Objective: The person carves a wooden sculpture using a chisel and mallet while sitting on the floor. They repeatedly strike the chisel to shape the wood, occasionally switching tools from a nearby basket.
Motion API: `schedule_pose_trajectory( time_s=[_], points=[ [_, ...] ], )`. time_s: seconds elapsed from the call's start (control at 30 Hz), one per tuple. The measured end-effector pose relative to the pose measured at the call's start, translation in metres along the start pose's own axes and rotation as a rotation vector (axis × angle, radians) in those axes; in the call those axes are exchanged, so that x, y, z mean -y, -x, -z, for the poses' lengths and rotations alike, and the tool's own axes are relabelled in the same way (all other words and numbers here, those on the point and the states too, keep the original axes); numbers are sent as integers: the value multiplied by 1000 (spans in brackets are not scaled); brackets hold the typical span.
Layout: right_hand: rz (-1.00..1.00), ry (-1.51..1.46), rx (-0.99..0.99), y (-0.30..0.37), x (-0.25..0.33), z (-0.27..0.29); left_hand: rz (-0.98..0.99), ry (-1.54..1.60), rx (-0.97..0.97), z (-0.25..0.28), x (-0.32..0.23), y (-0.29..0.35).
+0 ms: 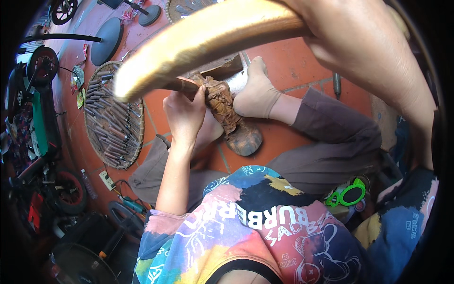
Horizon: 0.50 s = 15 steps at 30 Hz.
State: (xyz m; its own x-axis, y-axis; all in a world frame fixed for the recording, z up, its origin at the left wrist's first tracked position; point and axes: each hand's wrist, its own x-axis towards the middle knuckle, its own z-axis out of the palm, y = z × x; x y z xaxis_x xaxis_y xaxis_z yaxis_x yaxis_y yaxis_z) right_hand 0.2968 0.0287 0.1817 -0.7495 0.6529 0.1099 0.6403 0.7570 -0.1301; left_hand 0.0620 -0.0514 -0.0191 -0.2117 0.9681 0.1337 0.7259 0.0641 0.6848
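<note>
My right hand (326,23) is raised close to the camera at the top right, wrapped round a thick wooden mallet (208,40). The mallet stretches leftward over the work and hides part of it. Below it, my left hand (182,116) is closed on a wooden-handled chisel (182,85), whose far end I cannot make out. Beside that hand, a brown wood carving (220,102) with deep folds lies on the floor between my feet. Its rounded, darker base (244,141) points toward me. My right foot (257,92) rests against the carving's side.
A round woven tray (142,137) of many chisels stands on the red tiles to the left. Nearby are a black disc-shaped base (107,41), a power strip (107,180) and a motorbike (40,113). Green-framed goggles (350,193) lie at my right; a metal rod (336,85) lies beyond my leg.
</note>
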Motion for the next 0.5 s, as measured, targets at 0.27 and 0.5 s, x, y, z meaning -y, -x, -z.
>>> schedule_pose_trajectory(
  time_s=[0.27, 0.5],
  points=[
    [24, 67, -78, 7, 8, -11, 51, -63, 47, 5, 3, -4],
    [67, 34, -114, 9, 1, -24, 50, -31, 12, 2, 2, 0]
  ],
)
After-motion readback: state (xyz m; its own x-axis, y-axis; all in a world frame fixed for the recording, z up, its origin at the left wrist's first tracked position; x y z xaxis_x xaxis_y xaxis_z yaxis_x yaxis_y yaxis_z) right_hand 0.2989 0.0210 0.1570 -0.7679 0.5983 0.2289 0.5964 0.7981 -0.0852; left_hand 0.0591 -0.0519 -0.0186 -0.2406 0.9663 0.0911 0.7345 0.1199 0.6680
